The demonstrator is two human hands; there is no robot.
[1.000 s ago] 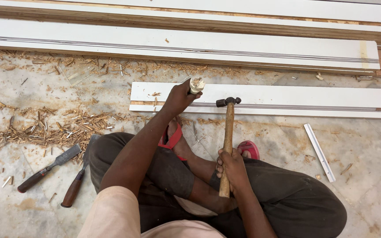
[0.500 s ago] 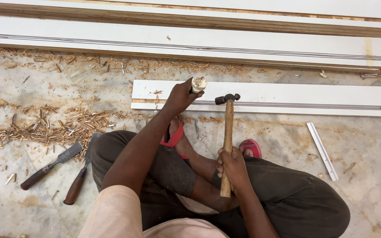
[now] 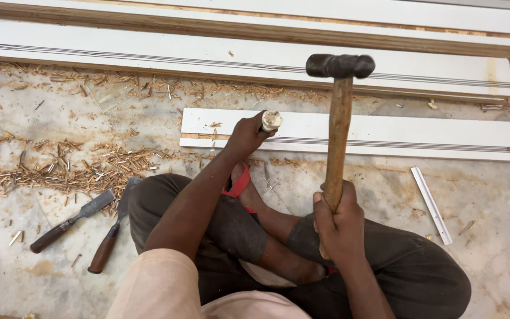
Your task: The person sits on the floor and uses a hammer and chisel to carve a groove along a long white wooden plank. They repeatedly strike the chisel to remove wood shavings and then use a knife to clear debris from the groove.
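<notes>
I sit cross-legged on the floor. My left hand (image 3: 247, 133) grips a chisel (image 3: 271, 120) by its pale worn handle top, held upright on a white grooved board (image 3: 385, 134) lying in front of me. My right hand (image 3: 337, 221) grips the wooden handle of a hammer (image 3: 339, 106). The hammer's dark head is raised high, above and to the right of the chisel top.
Two more chisels (image 3: 72, 220) (image 3: 110, 239) lie on the floor at my left, next to a heap of wood shavings (image 3: 66, 168). Longer white boards (image 3: 237, 56) lie across the far side. A thin white strip (image 3: 431, 204) lies at the right.
The hammer head has risen from beside the chisel top to well above the board. My left hand stays on the chisel in the same spot.
</notes>
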